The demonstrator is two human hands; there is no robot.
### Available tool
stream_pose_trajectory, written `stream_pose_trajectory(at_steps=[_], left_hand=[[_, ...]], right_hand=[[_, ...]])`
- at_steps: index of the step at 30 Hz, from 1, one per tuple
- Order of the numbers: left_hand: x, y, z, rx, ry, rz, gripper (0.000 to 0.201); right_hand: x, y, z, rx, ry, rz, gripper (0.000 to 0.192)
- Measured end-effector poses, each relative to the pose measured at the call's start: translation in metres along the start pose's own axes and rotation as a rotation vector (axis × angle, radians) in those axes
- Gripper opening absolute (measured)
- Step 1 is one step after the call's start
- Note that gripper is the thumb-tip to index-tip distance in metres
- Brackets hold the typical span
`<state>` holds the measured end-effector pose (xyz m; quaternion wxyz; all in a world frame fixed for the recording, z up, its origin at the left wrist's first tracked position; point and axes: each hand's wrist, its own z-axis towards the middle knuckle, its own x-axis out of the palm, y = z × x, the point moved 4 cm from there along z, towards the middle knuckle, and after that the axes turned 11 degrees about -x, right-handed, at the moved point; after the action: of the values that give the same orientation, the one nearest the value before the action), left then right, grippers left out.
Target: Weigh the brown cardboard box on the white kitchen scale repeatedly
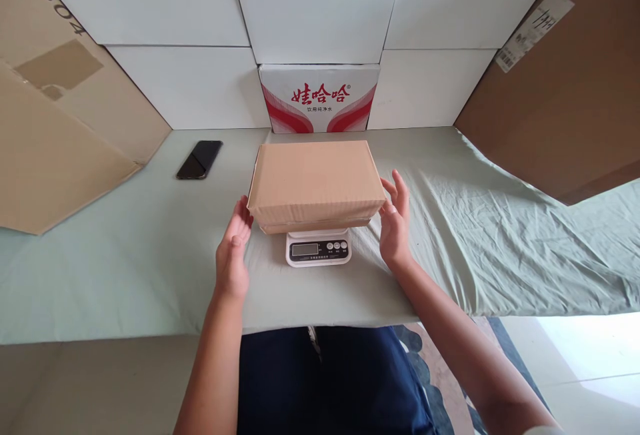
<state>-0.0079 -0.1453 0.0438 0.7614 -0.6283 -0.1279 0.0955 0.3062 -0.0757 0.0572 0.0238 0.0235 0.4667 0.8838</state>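
A plain brown cardboard box rests on a small white digital scale at the middle of the table; the scale's display and buttons stick out toward me. My left hand hovers by the box's left end, fingers apart, fingertips close to the lower corner. My right hand is open beside the box's right end, palm facing it, a small gap between them. Neither hand grips anything.
A pale green cloth covers the table. A black phone lies at the back left. A red-and-white carton stands behind the box. Large cardboard sheets lean at left and right.
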Motion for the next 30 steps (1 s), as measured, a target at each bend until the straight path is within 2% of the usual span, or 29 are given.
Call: stream_pose_trajectory(at_steps=[7,14,19,21,24,27,30], left_hand=[[0.007,-0.003,-0.002,-0.026,0.041,0.013,0.079],[0.021,-0.004,-0.006,-0.007,0.152,0.030,0.080],[0.032,-0.026,-0.007,0.002,0.168,-0.057,0.074],[0.037,-0.040,0.006,0.029,0.161,-0.075,0.075],[0.048,-0.047,0.049,0.032,0.161,-0.049,0.074],[0.063,-0.032,0.099,0.035,0.161,-0.062,0.072],[0.076,0.001,0.133,-0.002,0.129,-0.106,0.075]], right_hand=[[0.008,0.002,-0.005,0.010,0.066,0.045,0.075],[0.019,0.017,-0.010,-0.094,0.164,-0.051,0.079],[0.013,0.017,-0.003,-0.118,0.126,-0.007,0.085],[0.009,0.018,0.009,-0.161,0.086,-0.037,0.086],[0.008,0.012,0.036,-0.184,0.075,-0.106,0.080],[0.013,-0.007,0.068,-0.171,0.076,-0.119,0.078],[0.022,-0.033,0.095,-0.174,0.038,-0.107,0.078]])
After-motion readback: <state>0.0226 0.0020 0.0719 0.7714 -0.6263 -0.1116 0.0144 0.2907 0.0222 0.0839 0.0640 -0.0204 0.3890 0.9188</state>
